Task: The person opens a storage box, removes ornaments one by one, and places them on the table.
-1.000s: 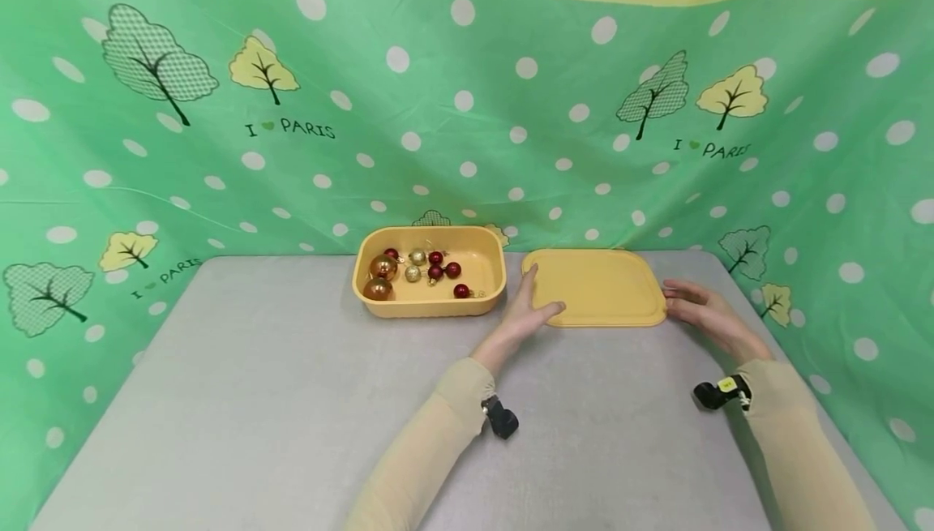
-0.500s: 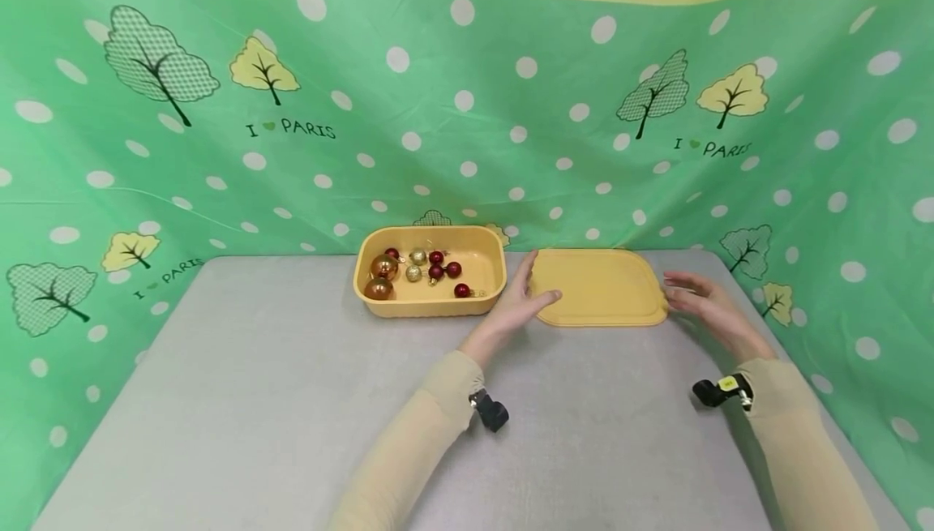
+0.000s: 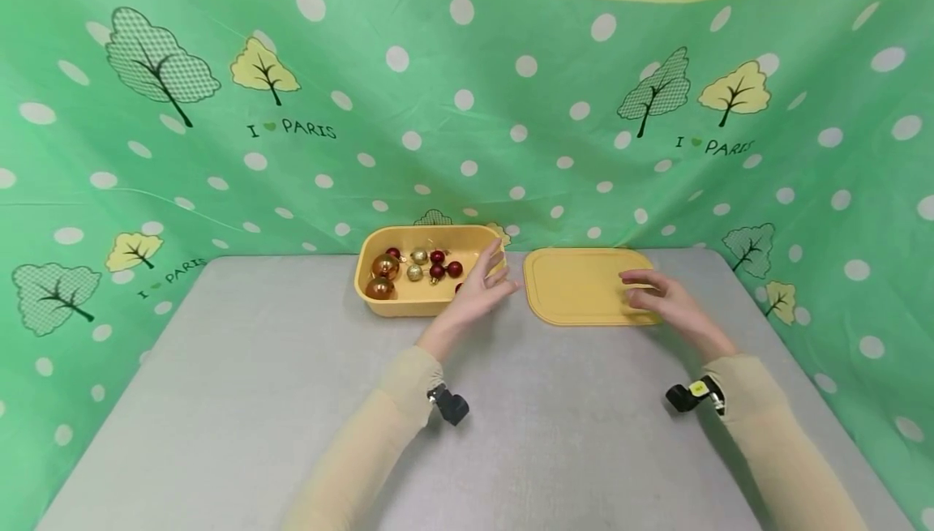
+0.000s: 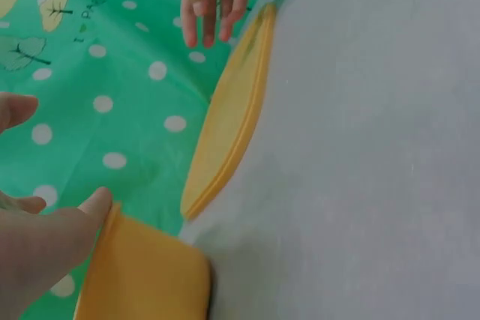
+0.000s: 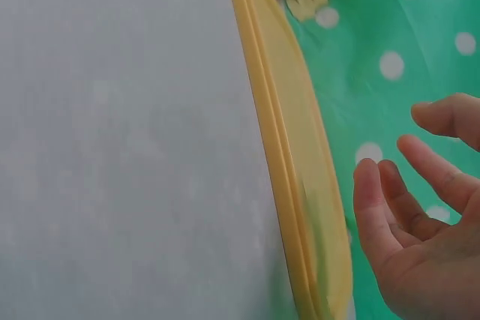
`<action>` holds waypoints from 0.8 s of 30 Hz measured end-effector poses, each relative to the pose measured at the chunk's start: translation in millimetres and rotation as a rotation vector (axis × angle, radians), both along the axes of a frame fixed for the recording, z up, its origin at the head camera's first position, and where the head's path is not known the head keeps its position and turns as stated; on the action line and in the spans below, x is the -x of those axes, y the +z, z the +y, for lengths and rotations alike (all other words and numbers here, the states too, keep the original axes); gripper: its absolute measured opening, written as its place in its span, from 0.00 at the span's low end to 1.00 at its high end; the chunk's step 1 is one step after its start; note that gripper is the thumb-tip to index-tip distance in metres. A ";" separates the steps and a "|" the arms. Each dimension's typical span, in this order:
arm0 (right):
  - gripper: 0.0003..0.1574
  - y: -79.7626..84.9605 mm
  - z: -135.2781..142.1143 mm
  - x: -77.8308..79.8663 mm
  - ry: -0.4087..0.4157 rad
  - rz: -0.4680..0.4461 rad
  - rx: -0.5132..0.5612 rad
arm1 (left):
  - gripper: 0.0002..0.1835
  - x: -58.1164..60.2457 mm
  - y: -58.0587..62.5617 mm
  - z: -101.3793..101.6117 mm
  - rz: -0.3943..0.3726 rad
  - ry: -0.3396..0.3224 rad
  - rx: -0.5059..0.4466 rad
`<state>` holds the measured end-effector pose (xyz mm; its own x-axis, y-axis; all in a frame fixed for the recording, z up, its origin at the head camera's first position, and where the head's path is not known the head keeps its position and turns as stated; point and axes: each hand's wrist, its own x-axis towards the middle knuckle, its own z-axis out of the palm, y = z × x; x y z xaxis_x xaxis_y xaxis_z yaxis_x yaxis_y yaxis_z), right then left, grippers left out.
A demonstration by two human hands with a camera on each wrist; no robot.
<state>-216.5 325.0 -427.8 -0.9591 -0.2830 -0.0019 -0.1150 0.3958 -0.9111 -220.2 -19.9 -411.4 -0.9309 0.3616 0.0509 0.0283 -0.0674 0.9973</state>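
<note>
A yellow rectangular container [image 3: 409,309] holds several small Christmas baubles: two larger copper ones [image 3: 385,267], gold ones [image 3: 415,272] and dark red ones [image 3: 454,269]. My left hand [image 3: 474,292] hovers over the container's right end with spread fingers, holding nothing and hiding part of a red bauble. Flat on the table, just right of the container, lies a matching yellow lid [image 3: 576,288]. Above the lid's right end is my right hand [image 3: 671,304], its fingers loosely bent around nothing; the right wrist view shows these fingers [image 5: 371,200] apart from the lid.
The grey table [image 3: 511,434] reaches back to a green polka-dot cloth [image 3: 467,134] hung behind and at both sides. Container and lid sit close to that cloth at the table's far edge.
My left hand has left the lid's left end and moved left over the container. My right hand has shifted left from the lid's right edge to above it. The lid stays put.
</note>
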 end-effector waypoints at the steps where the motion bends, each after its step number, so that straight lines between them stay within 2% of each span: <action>1: 0.29 0.4 -4.3 0.1 0.006 -0.006 0.002 | 0.46 0.2 0.8 -3.8 0.002 0.005 -0.005; 6: 0.28 0.8 -26.1 2.5 0.044 -0.017 0.031 | 0.46 1.5 4.7 -26.1 0.012 0.048 0.004; 13: 0.24 -1.4 -57.2 6.4 0.103 0.026 0.078 | 0.44 2.6 8.9 -62.3 -0.004 0.084 0.047; 20: 0.24 -4.8 -87.7 6.2 0.132 0.016 0.110 | 0.44 2.0 6.2 -95.3 0.017 0.142 0.140; 24: 0.24 -6.3 -104.9 5.9 0.142 0.010 0.125 | 0.44 2.8 4.8 -113.0 0.035 0.174 0.150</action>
